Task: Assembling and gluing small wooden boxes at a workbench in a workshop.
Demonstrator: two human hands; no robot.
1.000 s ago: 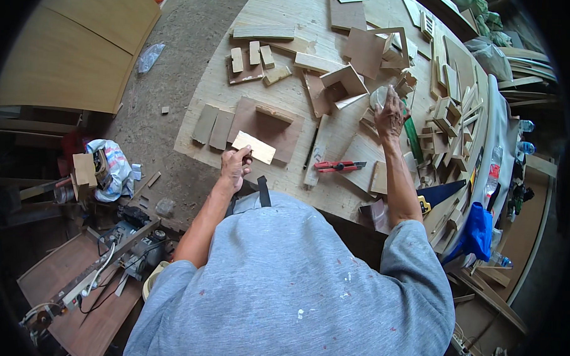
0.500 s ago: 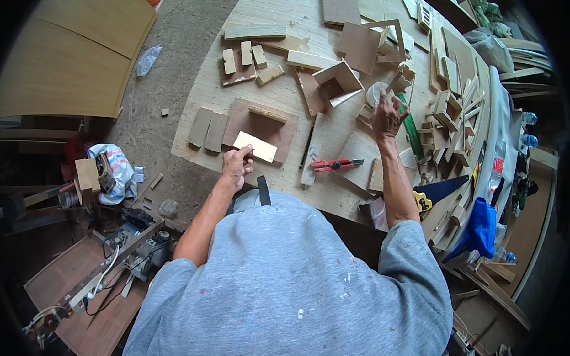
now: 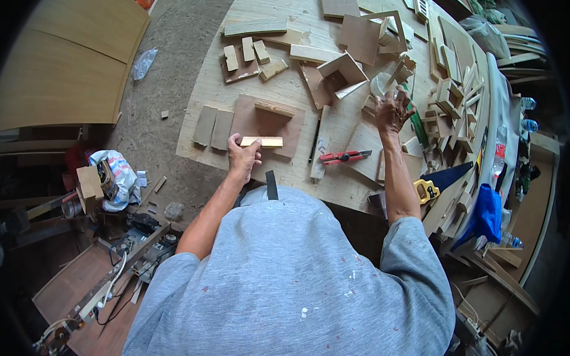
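My left hand (image 3: 243, 156) is closed on a small pale wood block (image 3: 263, 142), gripped at its left end. The block sits over the near part of a brown board (image 3: 290, 125), its narrow side facing up. A wood strip (image 3: 273, 108) rests on the far part of that board. At the right, my right hand (image 3: 394, 111) has bent fingers that look spread apart. Its fingertips are by a round whitish, see-through container (image 3: 381, 85), and the hand partly covers it. Whether they touch it is hidden. A green strip (image 3: 418, 128) lies beside that hand.
A red utility knife (image 3: 345, 157) lies between my hands. An open wooden box (image 3: 343, 74) stands beyond it. Several small blocks (image 3: 248, 49) rest on a board at the far left. A handsaw (image 3: 448, 179) and a pile of wood offcuts (image 3: 449, 99) are on the right.
The block in my left hand has turned from its broad face to its narrow side and moved slightly farther over the board. My right hand stays by the round container, its fingers shifted slightly.
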